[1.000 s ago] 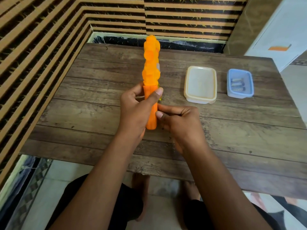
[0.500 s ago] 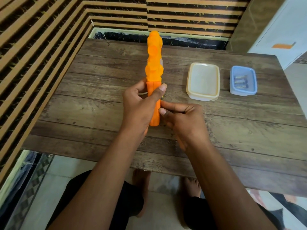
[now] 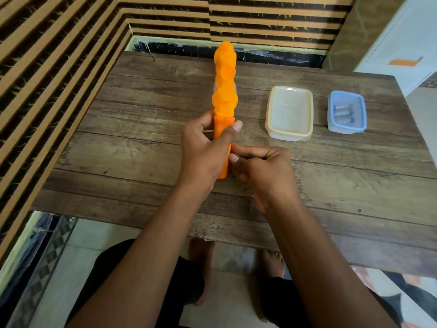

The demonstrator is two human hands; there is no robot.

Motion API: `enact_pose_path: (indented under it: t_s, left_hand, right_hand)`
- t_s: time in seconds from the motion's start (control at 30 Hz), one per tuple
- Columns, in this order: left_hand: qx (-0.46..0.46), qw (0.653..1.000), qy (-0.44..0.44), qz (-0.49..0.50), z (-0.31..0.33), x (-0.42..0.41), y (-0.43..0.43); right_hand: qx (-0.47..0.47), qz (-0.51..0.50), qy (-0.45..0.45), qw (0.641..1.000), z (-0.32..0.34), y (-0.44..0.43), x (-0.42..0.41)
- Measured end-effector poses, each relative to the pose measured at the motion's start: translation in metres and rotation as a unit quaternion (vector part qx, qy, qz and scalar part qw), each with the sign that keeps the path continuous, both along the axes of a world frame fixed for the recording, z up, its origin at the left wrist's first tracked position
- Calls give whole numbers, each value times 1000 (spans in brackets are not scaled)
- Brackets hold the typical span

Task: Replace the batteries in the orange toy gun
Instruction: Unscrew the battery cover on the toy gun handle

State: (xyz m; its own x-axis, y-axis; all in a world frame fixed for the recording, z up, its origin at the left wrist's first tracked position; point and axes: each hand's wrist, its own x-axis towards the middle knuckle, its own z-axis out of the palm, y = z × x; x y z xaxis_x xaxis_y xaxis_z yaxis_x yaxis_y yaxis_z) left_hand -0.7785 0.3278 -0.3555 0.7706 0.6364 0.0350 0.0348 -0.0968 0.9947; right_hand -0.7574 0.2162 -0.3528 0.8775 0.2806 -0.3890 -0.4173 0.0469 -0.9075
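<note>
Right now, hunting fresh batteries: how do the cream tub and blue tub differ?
The cream tub is larger and looks empty; the blue tub is smaller and holds batteries. The cream tub sits nearer the orange toy gun than the blue tub. Both are rectangular.

Two plastic tubs sit on a dark, weathered wooden plank table (image 3: pixel 142 150). A clear, cream-rimmed tub (image 3: pixel 289 135) stands on the far half of the boards. Just right of it, not touching, is a smaller blue tub (image 3: pixel 345 130) holding batteries (image 3: pixel 342 114).
</note>
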Motion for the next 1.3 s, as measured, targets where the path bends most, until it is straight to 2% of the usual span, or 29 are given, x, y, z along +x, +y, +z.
enact_pose_path:
  t_s: [0.2,0.4,0.73,1.0,1.3]
  left_hand:
    - [17,1000,11,-9,-4,3,-1]
    - [73,996,35,-29,-4,8,-5]
    - [200,978,56,34,1,10,-13]
    - [217,974,46,37,7,9,-12]
    - [156,985,52,55,6,11,-5]
  right_hand:
    - [13,-30,66,997,6,1,-2]
    - [15,-43,75,996,11,-3,-2]
    - [146,-12,184,972,7,-7,6]
    - [194,-4,216,957,-1,-3,10]
    - [215,14,234,948,-11,-3,15]
